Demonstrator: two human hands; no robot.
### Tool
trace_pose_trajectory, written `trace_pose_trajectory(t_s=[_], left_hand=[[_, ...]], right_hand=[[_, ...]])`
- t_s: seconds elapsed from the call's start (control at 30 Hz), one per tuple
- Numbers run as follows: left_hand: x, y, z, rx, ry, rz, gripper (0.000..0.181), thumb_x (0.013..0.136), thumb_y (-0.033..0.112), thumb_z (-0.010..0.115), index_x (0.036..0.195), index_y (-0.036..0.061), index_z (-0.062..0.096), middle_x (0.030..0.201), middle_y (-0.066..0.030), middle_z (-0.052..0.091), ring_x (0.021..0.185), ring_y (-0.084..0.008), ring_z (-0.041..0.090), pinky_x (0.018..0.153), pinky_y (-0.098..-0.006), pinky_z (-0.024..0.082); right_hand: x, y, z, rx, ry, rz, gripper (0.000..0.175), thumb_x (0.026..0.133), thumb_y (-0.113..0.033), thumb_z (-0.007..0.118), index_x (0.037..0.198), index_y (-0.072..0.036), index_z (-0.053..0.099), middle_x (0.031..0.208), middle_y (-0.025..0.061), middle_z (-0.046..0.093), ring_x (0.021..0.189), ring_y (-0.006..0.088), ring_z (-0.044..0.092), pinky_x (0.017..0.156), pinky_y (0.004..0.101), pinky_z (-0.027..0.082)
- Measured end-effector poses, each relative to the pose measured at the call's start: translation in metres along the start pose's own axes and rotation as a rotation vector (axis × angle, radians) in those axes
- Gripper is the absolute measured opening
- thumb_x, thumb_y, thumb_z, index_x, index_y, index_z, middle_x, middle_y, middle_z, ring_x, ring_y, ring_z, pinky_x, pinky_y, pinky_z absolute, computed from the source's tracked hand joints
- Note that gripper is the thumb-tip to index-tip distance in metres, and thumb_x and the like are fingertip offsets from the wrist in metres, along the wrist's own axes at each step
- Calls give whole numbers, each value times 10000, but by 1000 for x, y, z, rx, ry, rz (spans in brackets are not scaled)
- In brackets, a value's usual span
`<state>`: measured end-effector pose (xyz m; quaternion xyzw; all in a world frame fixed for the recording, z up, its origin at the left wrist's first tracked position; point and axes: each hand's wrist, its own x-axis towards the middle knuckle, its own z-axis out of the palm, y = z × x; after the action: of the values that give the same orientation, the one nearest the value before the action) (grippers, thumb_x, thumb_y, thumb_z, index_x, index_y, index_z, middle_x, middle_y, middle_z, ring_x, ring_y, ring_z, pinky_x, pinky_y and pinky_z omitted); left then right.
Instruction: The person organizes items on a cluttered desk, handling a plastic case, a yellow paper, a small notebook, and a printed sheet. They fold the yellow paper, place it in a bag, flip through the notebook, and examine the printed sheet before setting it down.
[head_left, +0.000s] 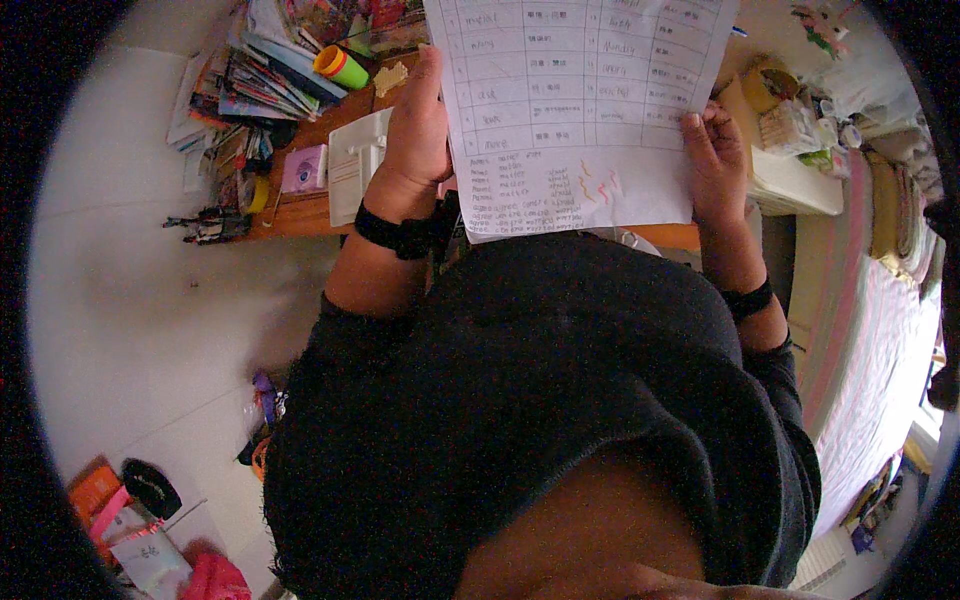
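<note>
A white paper sheet (570, 165) with a ruled table and handwritten words is held up at the top centre. My left hand (420, 124) grips its left edge, thumb pointing up along the side. The sheet's right edge is pinched between the thumb and curled fingers of my right hand (712, 154). Black bands circle both wrists. Coloured squiggles mark the lower part of the sheet, and its top runs out of view. Behind it, the paper hides the middle of a wooden desk (300, 214).
Left of the sheet are stacked books (262, 79), a green and orange cup (341, 67), a pink box (305, 169) and a white plastic tray (352, 169). On the right stand a yellow tape roll (772, 82), small containers and a bed with striped cloth (862, 360). Bags lie on the floor.
</note>
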<state>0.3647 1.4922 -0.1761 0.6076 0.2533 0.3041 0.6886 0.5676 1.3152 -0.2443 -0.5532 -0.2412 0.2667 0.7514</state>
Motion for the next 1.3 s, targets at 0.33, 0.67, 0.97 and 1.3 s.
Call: trace_pose_trajectory(t_s=[0.33,0.67,0.97,1.3], left_hand=[[-3,5,5,-123,-13,-69,600,890,493,195,1142,17,459,1039,-123,552,889,-170,557,757,-258,441],[-6,6,12,-346,12,-153,575,889,484,230,1184,29,423,1089,-116,525,934,-172,539,747,-268,451],[-2,0,1,234,18,193,457,915,380,247,1130,41,466,1020,-98,556,826,-163,558,718,-267,444],[6,8,4,896,114,802,369,897,207,344,1227,42,357,1097,-82,475,962,-153,491,799,-280,415]], right_hand=[[-1,0,1,71,-5,-44,70,829,-92,550,860,-62,496,808,12,562,745,92,516,679,205,409],[-3,-2,6,145,-6,-25,48,829,-76,545,851,-64,504,788,6,566,725,81,511,654,208,412],[-6,-4,4,109,6,-9,45,832,-79,541,857,-61,508,800,1,557,734,82,498,659,207,403],[-5,2,2,113,24,35,66,834,-97,544,876,-63,507,799,5,551,740,86,492,676,207,395]])
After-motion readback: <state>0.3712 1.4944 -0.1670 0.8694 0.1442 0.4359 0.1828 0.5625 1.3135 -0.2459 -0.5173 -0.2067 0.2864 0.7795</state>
